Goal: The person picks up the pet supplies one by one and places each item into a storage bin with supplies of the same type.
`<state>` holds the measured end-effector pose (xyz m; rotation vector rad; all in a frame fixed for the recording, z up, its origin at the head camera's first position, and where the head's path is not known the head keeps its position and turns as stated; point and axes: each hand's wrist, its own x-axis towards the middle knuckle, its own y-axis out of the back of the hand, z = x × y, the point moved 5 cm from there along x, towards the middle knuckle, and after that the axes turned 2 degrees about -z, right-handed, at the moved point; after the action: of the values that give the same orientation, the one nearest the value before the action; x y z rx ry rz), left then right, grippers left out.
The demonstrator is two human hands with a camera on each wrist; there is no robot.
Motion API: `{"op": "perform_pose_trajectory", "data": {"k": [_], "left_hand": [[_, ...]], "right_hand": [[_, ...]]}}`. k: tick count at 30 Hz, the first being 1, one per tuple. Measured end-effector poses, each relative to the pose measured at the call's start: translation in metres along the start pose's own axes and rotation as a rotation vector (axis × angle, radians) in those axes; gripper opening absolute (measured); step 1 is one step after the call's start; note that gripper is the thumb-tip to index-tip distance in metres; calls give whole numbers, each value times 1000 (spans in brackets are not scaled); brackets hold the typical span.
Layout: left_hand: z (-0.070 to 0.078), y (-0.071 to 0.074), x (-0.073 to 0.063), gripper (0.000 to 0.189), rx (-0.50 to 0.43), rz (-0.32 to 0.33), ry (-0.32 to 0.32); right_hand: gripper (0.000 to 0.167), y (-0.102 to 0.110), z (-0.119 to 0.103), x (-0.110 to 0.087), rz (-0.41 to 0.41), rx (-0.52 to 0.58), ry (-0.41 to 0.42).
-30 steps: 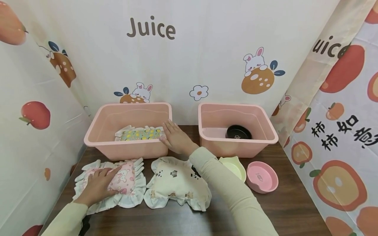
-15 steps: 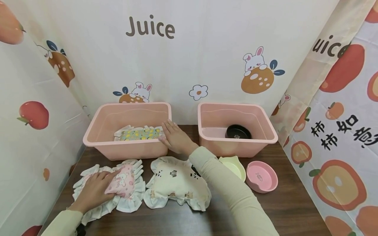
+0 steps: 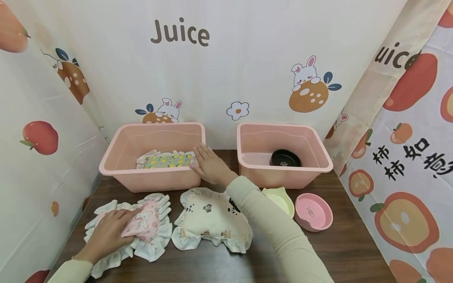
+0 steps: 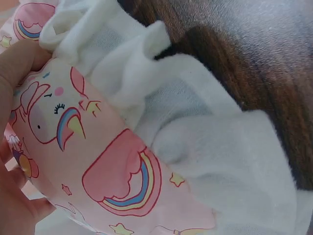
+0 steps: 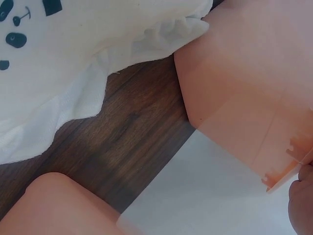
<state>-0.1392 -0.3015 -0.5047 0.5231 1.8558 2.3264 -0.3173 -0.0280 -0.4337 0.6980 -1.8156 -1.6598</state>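
My left hand (image 3: 110, 232) grips a small pink pillow (image 3: 144, 222) with a white ruffled edge, at the table's left front. In the left wrist view, the thumb lies on one face of the pillow (image 4: 115, 161) and the fingers reach round its other side. My right hand (image 3: 213, 166) rests with straight fingers at the right rim of the left pink bin (image 3: 155, 182). Only a bit of that hand (image 5: 302, 200) shows in the right wrist view. Inside this bin lies a green, lemon-patterned pillow (image 3: 166, 160), partly hidden by the front wall.
A cream ruffled pillow (image 3: 209, 220) lies between my arms. Behind and to the right stands a second pink bin (image 3: 279, 177) with a black bowl (image 3: 286, 158) inside. In front of it sit a yellow bowl (image 3: 281, 200), partly behind my right sleeve, and a pink bowl (image 3: 315, 212).
My left hand has taken hold of the pink pillow and shifted it slightly left and toward me, with its right side tilting. The right hand has stayed at the left bin's rim.
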Motion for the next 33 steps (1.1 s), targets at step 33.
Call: {"op": "perform_pose_trajectory", "data": {"k": [33], "left_hand": [[20, 126, 22, 87, 59, 222, -136]], "right_hand": [[67, 1, 0, 0, -24, -3, -9]]}}
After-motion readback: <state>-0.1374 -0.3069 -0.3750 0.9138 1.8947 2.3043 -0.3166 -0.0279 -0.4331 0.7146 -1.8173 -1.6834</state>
